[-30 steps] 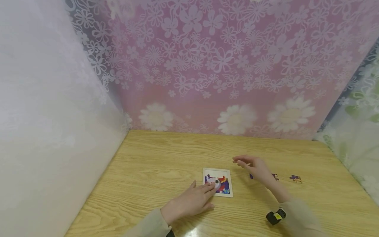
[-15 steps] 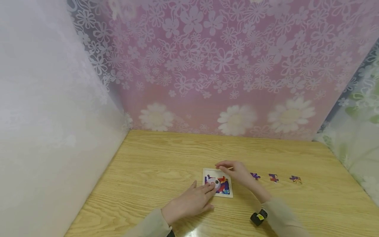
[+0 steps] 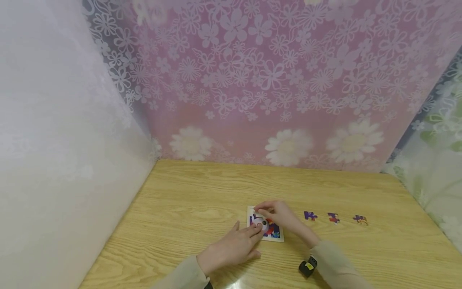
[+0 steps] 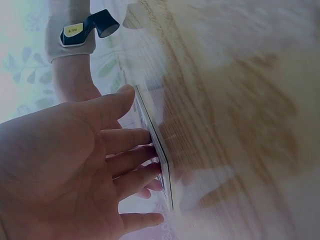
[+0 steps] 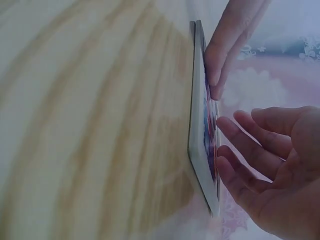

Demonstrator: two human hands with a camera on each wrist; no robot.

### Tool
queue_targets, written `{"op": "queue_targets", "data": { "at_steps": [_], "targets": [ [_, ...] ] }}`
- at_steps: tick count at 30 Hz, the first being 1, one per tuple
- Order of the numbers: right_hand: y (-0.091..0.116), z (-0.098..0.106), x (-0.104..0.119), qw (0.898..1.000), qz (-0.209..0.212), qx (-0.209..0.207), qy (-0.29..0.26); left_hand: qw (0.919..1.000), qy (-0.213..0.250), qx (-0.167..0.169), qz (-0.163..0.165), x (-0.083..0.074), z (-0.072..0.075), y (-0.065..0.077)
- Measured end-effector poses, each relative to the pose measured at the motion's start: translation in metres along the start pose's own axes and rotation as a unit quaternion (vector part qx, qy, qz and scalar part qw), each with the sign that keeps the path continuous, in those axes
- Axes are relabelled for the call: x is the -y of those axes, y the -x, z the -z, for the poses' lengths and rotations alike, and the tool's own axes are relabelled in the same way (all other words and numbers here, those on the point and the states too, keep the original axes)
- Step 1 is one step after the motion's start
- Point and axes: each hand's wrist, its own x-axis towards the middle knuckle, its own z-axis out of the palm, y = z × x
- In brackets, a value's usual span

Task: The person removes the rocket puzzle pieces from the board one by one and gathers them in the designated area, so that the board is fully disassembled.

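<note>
Straight-fingered and loose, our left hand is resting on the near left part of the puzzle. Our right hand is holding its bent fingers at the puzzle's far part, and whether they are pinching a piece, we cannot tell. Flat on the table, the puzzle is lying before us, and three pieces are lying in a row to its right
</note>
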Motion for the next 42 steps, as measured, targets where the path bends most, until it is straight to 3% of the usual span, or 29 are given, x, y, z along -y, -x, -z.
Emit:
{"op": "queue_targets", "data": {
  "at_steps": [31, 42],
  "targets": [
    [-0.0038, -0.0062, 0.0036, 0.999, 0.007, 0.014, -0.033, 1.0, -0.003, -0.003, -0.003, 0.0023, -0.0034, -0.0021],
    [-0.0064, -0.0062, -0.0003, 0.997, 0.005, 0.026, -0.072, 0.9999, -0.006, 0.0, -0.008, 0.0003, 0.0003, 0.0005]
  ]
}}
